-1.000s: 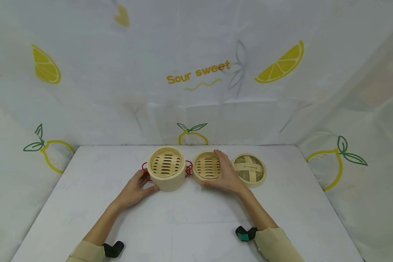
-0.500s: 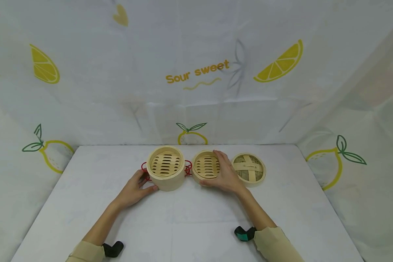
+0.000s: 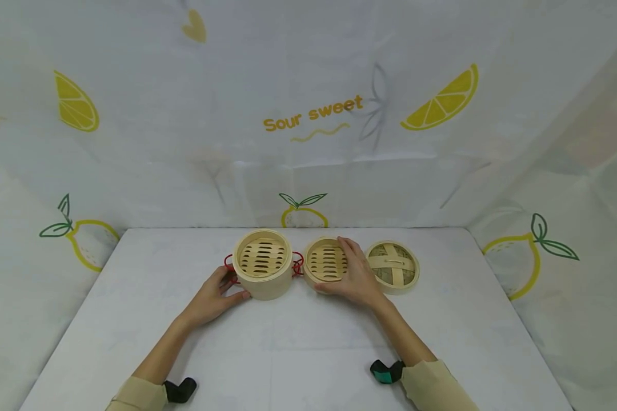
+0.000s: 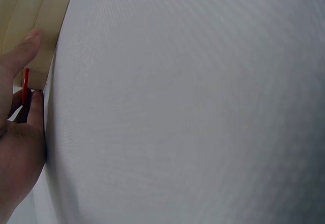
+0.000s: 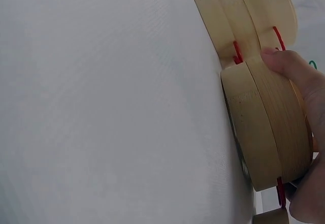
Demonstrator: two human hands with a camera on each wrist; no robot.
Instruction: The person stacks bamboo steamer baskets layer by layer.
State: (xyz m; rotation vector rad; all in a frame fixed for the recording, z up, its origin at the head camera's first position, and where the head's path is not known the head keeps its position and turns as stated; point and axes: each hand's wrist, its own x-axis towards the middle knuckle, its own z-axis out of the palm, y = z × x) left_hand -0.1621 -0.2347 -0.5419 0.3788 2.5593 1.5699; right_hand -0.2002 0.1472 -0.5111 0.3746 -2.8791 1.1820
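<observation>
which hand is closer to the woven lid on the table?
Right. The right hand grips the short steamer tray directly beside the woven lid. The left hand holds the tall steamer basket, two items away on the far side.

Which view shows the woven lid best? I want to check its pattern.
The head view: the lid lies flat on the table, its crossed strips fully visible. The right wrist view catches perhaps a sliver at the bottom; the left wrist view shows none.

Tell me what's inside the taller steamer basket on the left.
The taller basket holds no food: only its slatted bamboo floor with dark gaps shows. What lies beneath the slats is hidden. The left hand holds its side by a red handle.
</observation>
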